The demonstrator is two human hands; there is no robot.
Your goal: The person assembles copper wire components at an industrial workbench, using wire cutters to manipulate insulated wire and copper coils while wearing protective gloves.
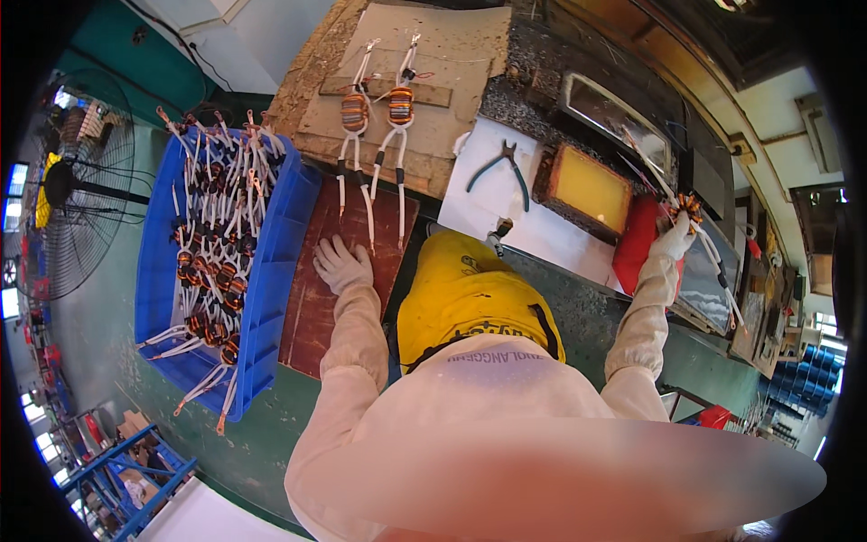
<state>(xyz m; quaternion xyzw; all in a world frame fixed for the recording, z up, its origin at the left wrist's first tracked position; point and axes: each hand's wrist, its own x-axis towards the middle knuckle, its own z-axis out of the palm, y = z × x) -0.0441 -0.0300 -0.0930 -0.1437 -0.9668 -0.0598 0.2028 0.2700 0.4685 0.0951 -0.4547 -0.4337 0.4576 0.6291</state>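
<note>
My left hand (345, 264), in a white glove, lies flat with its fingers spread on a reddish-brown board (312, 312). At the far right my right hand (673, 239), also gloved, is closed around a copper-wound coil (690, 207) whose white sleeved leads hang down beside it. Two similar coils, one on the left (355, 111) and one on the right (400, 107), lie side by side on the cardboard-covered bench, their leads stretching toward me over the board. Left of the board, a blue plastic bin (293, 194) is filled with more coils with white leads (217, 271).
Dark-handled pliers (508, 164) rest on a white sheet (551, 235). Beside them stands a frame with a yellow block (589, 190), and a red object (639, 237) is near my right hand. A metal-rimmed tray (619, 108) sits behind. A large fan (68, 181) stands left.
</note>
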